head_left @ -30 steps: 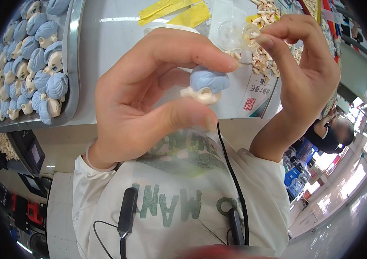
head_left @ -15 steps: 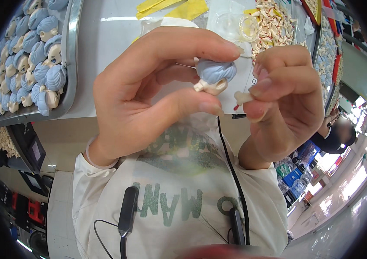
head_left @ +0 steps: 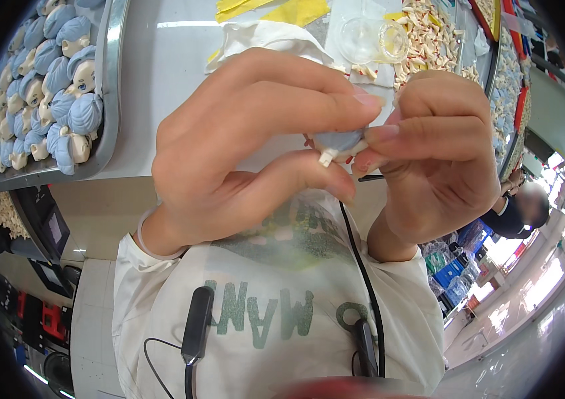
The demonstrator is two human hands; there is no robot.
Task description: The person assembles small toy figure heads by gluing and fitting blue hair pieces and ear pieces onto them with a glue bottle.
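Between the thumb and fingers of my left hand (head_left: 249,143) is a small doll head (head_left: 339,140) with light blue hair, mostly covered by the fingers. A cream peg-like stub shows at its lower side. My right hand (head_left: 442,146) pinches at the head's right side, thumb and forefinger touching it. The small cream piece with a red tip (head_left: 350,159) in that pinch is nearly hidden, and only a bit shows against the head. To the left, a metal tray (head_left: 115,93) holds many similar blue-haired doll heads (head_left: 85,114).
Beyond my hands lie a crumpled white sheet (head_left: 266,40), yellow strips (head_left: 299,10) and clear round plastic cups (head_left: 392,41). A heap of small cream pieces (head_left: 428,33) is at the far right. Another person (head_left: 518,209) is off to the right.
My right hand has brought the cream piece leftward against the doll head. The left hand has shifted slightly right and turned the head, so less of it shows.
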